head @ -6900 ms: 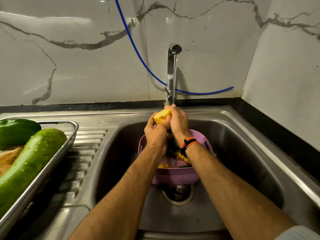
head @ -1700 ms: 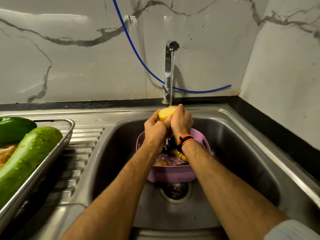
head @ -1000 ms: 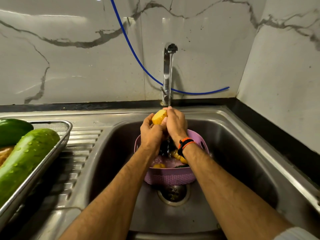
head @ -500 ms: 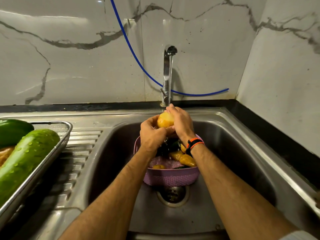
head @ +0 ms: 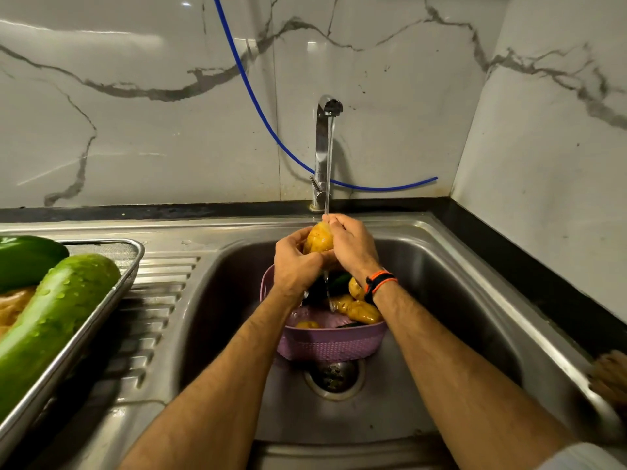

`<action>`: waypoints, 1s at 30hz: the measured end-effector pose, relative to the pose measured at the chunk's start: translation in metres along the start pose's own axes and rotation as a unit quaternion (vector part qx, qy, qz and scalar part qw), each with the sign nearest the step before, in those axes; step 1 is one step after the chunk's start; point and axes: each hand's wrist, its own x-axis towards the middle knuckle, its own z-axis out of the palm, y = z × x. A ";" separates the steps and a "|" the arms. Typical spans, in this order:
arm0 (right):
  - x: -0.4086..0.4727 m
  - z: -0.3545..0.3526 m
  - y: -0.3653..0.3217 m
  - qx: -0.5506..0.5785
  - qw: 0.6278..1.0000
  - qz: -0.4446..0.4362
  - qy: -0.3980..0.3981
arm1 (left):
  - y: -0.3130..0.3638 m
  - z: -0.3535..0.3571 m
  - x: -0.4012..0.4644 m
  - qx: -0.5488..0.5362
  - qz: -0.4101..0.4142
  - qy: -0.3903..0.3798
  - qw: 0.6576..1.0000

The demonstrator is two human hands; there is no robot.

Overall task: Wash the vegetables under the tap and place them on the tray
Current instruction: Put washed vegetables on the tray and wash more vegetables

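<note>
A yellow potato (head: 318, 239) is held under the thin stream from the steel tap (head: 325, 144). My left hand (head: 294, 262) grips it from the left and below, and my right hand (head: 353, 244) curls over its top and right side. Directly beneath, a purple basket (head: 330, 344) stands in the sink (head: 441, 300) with more potatoes (head: 361, 310) and dark green vegetables inside. At the far left a steel mesh tray (head: 130, 262) on the drainboard carries a wet cucumber (head: 51, 320) and a green pepper (head: 27, 259).
A blue hose (head: 258, 106) hangs across the marble wall behind the tap. The drain (head: 334, 374) lies just in front of the basket. A ribbed drainboard (head: 152, 300) separates tray and basin. A brown object (head: 610, 374) sits on the sink's right rim.
The potato has turned between my hands under the water as they rub it. My right wrist has shifted right, uncovering more potatoes in the basket.
</note>
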 end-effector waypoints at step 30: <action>-0.025 0.001 0.001 -0.047 0.997 -0.029 -0.049 | -0.012 -0.005 0.003 0.116 0.077 0.083 0.987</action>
